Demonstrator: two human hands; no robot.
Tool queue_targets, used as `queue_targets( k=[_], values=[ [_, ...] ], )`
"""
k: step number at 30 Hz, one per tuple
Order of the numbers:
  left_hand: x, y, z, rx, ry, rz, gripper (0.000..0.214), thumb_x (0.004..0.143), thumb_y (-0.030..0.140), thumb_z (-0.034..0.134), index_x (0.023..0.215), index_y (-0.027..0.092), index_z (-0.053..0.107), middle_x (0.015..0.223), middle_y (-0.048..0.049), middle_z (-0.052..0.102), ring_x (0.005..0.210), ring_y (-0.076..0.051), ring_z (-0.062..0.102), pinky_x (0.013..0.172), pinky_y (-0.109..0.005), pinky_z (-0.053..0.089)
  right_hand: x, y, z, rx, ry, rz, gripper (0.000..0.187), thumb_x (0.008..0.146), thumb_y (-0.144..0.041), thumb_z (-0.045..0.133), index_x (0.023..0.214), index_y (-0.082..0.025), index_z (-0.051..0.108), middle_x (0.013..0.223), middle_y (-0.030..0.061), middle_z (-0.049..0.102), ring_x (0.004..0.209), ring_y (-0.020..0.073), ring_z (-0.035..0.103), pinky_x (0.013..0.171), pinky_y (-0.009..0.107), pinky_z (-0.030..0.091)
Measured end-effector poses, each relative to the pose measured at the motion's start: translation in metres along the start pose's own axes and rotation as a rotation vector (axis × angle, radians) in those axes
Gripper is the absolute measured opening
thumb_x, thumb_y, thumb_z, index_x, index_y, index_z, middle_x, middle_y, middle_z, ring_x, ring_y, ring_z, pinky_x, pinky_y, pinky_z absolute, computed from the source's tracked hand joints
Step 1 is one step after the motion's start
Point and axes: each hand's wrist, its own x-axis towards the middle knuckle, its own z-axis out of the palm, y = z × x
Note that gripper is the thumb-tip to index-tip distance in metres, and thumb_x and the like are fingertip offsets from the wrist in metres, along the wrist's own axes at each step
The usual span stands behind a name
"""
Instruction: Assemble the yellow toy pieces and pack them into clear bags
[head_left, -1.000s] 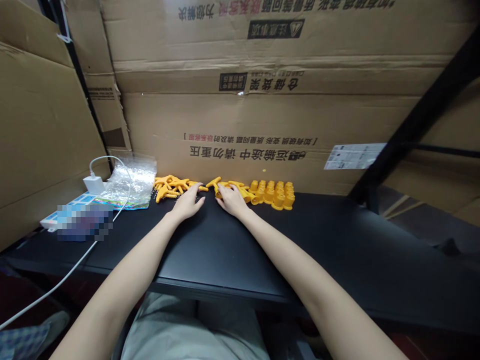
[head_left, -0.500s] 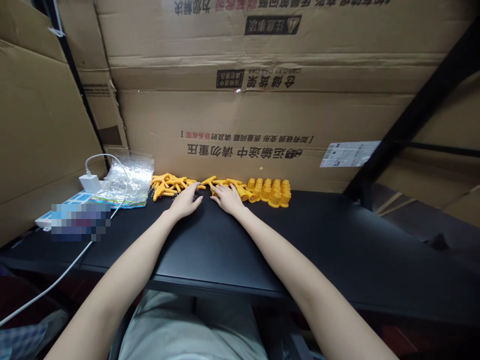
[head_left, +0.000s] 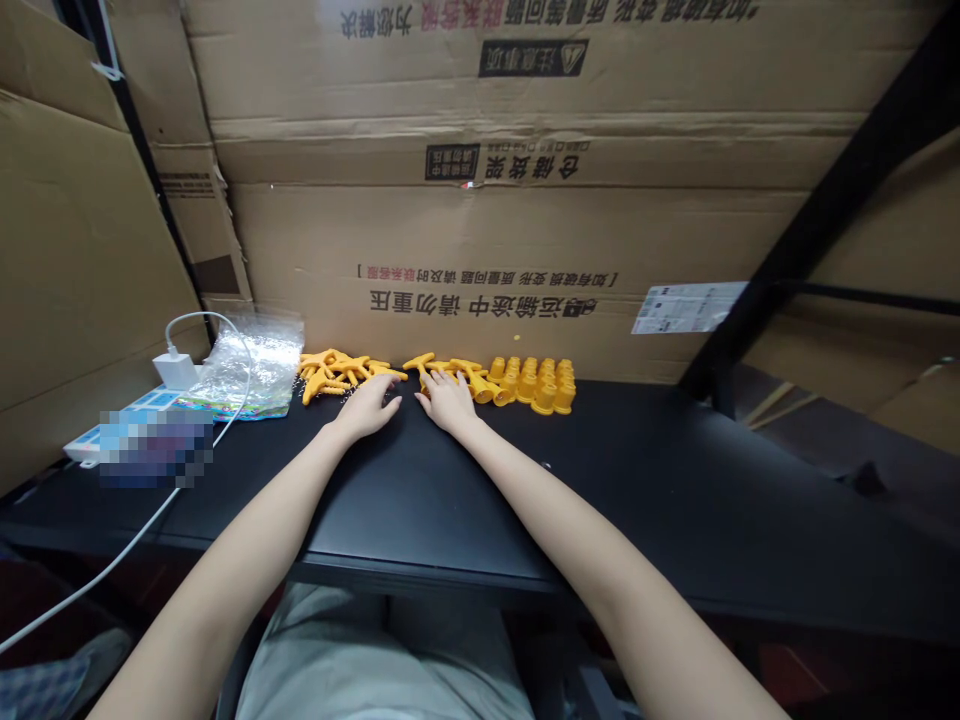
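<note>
My left hand (head_left: 369,406) rests low over the black tabletop, thumb apart from the stretched fingers. Its fingertips are at the near edge of a pile of yellow branch-shaped plastic pieces (head_left: 322,385); whether they touch one I cannot tell. Just to the right, my right hand (head_left: 448,402) lies palm down with fingers spread, reaching over more yellow branched pieces (head_left: 418,364) that it partly covers. Beside its fingers a cone-like yellow piece (head_left: 481,388) lies on its side. Further right, yellow cup-shaped pieces (head_left: 545,390) stand upside down in close rows.
A clear plastic bag (head_left: 259,365) lies left of the pile, near a power strip (head_left: 82,443) with a white charger (head_left: 176,370). A white cable (head_left: 142,530) hangs over the table's front edge. Cardboard (head_left: 480,235) walls off the back; a black post (head_left: 795,210) slants at right.
The view has shifted slightly. My left fingertips have drawn back a little from the yellow piece in front of them. The right hand's fingers have shifted slightly over the pieces.
</note>
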Motion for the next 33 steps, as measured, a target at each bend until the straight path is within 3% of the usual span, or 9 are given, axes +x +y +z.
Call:
queue_targets(
  k=[6,11,17,21,26,30,33],
  values=[
    [0.001,-0.003,0.001,0.041,-0.008,0.043,0.017,0.083,0.024,0.05,0.095,0.016,0.06,0.101,-0.0097,0.063,0.087,-0.02,0.059,0.086,-0.04,0.048,-0.001,0.019,-0.02,0.055,0.096,0.014,0.046,0.091,-0.035,0.04,0.131,-0.017,0.05,0.14,0.0153,0.047,0.13,0.0306,0.04,0.108,0.057,0.019],
    [0.0,-0.004,0.003,0.045,-0.033,0.036,0.017,0.083,0.025,0.049,0.091,0.018,0.062,0.097,-0.0085,0.063,0.09,-0.021,0.059,0.086,-0.039,0.048,-0.004,0.071,-0.04,0.067,0.23,0.236,0.041,0.086,-0.021,0.039,0.122,-0.015,0.058,0.127,0.0166,0.058,0.114,0.0323,0.05,0.095,0.051,0.033],
    [0.001,-0.005,0.004,0.069,-0.078,0.033,0.018,0.082,0.025,0.049,0.089,0.017,0.063,0.093,-0.0086,0.063,0.088,-0.021,0.06,0.083,-0.039,0.049,-0.023,0.12,-0.035,0.039,0.185,0.36,0.032,0.083,-0.021,0.043,0.107,-0.018,0.065,0.125,0.0149,0.059,0.119,0.0321,0.046,0.098,0.059,0.028],
    [0.002,-0.005,0.004,0.079,-0.084,0.039,0.018,0.082,0.025,0.049,0.088,0.017,0.064,0.091,-0.0082,0.064,0.085,-0.021,0.06,0.082,-0.038,0.049,-0.027,0.125,-0.026,0.044,0.144,0.409,0.029,0.084,-0.025,0.045,0.105,-0.018,0.064,0.128,0.0139,0.057,0.126,0.0331,0.04,0.102,0.065,0.02],
    [0.002,-0.005,0.004,0.082,-0.097,0.039,0.019,0.081,0.025,0.049,0.087,0.017,0.065,0.088,-0.0087,0.064,0.082,-0.021,0.06,0.079,-0.037,0.049,-0.028,0.124,-0.02,0.105,0.194,0.398,0.025,0.083,-0.025,0.045,0.101,-0.017,0.061,0.12,0.0163,0.059,0.127,0.0335,0.039,0.102,0.067,0.016],
    [0.002,-0.005,0.004,0.094,-0.114,0.025,0.02,0.081,0.024,0.048,0.087,0.017,0.066,0.086,-0.0081,0.066,0.08,-0.021,0.06,0.077,-0.036,0.049,-0.027,0.12,-0.03,0.111,0.342,0.385,0.021,0.085,-0.027,0.045,0.097,-0.016,0.058,0.114,0.0176,0.061,0.122,0.0326,0.043,0.104,0.062,0.013],
    [0.002,-0.004,0.003,0.142,-0.097,0.003,0.02,0.082,0.025,0.047,0.085,0.018,0.066,0.087,-0.0079,0.067,0.083,-0.021,0.06,0.081,-0.036,0.048,-0.023,0.109,-0.041,0.148,0.49,0.368,0.023,0.088,-0.031,0.043,0.099,-0.017,0.057,0.11,0.0166,0.062,0.114,0.0302,0.049,0.103,0.054,0.02]
  ],
)
